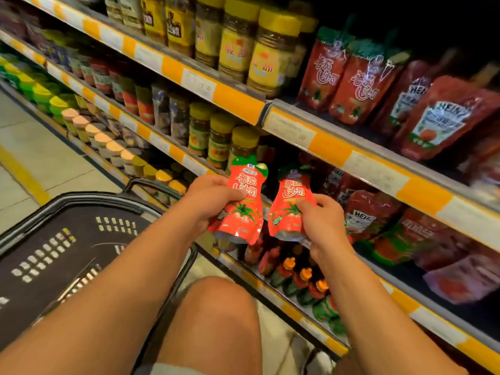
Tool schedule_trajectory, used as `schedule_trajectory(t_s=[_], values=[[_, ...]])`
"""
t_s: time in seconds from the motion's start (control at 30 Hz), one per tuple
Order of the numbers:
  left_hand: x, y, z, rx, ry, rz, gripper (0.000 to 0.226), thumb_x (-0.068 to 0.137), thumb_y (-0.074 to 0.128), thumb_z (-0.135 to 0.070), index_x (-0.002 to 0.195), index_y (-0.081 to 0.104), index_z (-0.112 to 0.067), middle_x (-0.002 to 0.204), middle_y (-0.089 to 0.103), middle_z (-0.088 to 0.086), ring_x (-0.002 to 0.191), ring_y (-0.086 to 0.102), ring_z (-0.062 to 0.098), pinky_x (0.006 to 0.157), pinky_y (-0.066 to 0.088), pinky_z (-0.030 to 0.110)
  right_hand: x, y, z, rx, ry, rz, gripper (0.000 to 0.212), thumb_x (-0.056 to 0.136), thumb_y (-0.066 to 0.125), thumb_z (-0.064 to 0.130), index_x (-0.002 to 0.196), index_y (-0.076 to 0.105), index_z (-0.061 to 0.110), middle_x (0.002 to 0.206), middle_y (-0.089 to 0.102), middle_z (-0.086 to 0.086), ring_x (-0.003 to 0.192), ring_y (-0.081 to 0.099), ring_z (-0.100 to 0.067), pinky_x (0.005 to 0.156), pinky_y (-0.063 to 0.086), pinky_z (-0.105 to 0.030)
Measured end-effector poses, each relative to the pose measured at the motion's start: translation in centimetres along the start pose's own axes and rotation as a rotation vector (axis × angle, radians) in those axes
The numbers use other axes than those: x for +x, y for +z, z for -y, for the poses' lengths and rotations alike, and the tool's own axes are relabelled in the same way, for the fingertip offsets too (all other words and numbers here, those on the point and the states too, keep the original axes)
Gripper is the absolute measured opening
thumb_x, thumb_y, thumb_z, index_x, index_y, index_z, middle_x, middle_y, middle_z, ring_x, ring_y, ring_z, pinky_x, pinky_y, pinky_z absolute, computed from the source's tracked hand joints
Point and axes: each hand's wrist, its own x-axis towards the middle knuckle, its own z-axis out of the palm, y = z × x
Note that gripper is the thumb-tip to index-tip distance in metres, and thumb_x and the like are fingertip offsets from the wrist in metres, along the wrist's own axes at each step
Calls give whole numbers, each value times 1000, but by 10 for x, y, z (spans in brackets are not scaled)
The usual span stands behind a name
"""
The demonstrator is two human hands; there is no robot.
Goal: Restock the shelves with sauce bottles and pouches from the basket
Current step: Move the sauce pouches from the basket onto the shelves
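So both hands are loaded right now — the left hand [213, 197] has its fingers curled round one red tomato sauce pouch [243, 204], and the right hand [323, 220] pinches a second pouch [288, 204] by its lower half, thumb across the front. Both pouches sit upright, side by side, just in front of the middle shelf edge [351, 158] and a bit below it. The basket [81, 239] is down and to the left of that edge, apparently empty from what I can see.

Biggest risk imo: the matching pouches [351, 82] stand above that edge, packed close and leaning. Shove two in at once and the soft ones flop forward or knock the Heinz pouch [443, 117] beside them over. The right grip is low too — top-heavy pouch could fold and slip onto the bottles [295, 274] below the edge.
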Motion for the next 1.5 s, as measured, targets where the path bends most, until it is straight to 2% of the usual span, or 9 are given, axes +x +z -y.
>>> schedule_trajectory(t_s=[0.17, 0.33, 0.6, 0.73, 0.97, 1.07, 1.17, 1.33, 1.5], values=[[33, 34, -4, 58, 100, -49, 19, 80, 87, -11, 86, 71, -19, 67, 76, -6, 61, 74, 13, 52, 59, 30, 28, 5, -5, -120, -145, -153, 34, 88, 74, 18, 121, 66, 20, 95, 72, 5, 78, 70, -11, 63, 55, -29], [60, 51, -2, 8, 158, -69, 18, 79, 87, -9, 91, 76, -17, 85, 80, 5, 75, 77, 22, 65, 64, 37, 52, 17, -13, -148, -151, -216, 45, 84, 75, 22, 129, 68, 20, 104, 75, -2, 91, 72, -24, 81, 60, -41], [87, 72, -8, -60, 250, -35, 28, 83, 79, 4, 101, 66, -14, 95, 77, 12, 75, 73, 18, 70, 62, 34, 74, 42, -24, 73, -224, -264, 48, 88, 70, 8, 133, 64, 25, 112, 74, 0, 98, 71, -20, 85, 57, -40], [94, 79, -7, -71, 316, -32, 36, 86, 78, 2, 115, 60, -11, 109, 76, 13, 99, 75, 24, 91, 62, 47, 84, 46, -27, 138, -238, -289, 40, 91, 69, 3, 108, 62, 38, 99, 69, 22, 88, 66, 7, 84, 55, -31], [106, 87, 2, 7, 435, 31, 37, 90, 72, 4, 117, 58, -15, 122, 69, 8, 117, 66, 19, 99, 59, 41, 98, 48, -38, 228, -180, -309, 41, 94, 70, 3, 113, 63, 39, 90, 58, 40, 78, 58, 24, 67, 42, 0], [111, 90, 8, 46, 432, 70, 34, 92, 68, 7, 114, 55, -15, 123, 67, 9, 118, 64, 19, 98, 58, 38, 102, 45, -44, 218, -141, -310, 50, 98, 67, 8, 145, 55, 19, 110, 58, 31, 94, 58, 9, 77, 43, -7], [116, 91, 13, 94, 431, 76, 41, 93, 65, 8, 130, 54, -6, 134, 63, 11, 129, 58, 22, 108, 52, 44, 100, 43, -48, 173, -108, -310, 51, 99, 58, 1, 147, 52, 16, 132, 63, 5, 100, 64, -2, 74, 48, -9], [111, 91, 20, 216, 465, 3, 59, 98, 67, -7, 152, 43, -11, 144, 57, 3, 132, 54, 16, 112, 49, 41, 93, 41, -46, 64, -209, -298, 69, 95, 51, -5, 157, 39, 22, 155, 49, -2, 138, 50, -22, 113, 43, -34], [101, 86, 31, 426, 464, -26, 72, 96, 72, -21, 158, 36, -19, 147, 53, 5, 134, 52, 19, 112, 48, 43, 80, 31, -38, -95, -284, -241, 76, 94, 52, -4, 162, 26, 17, 163, 35, -8, 148, 37, -24, 113, 32, -29]])
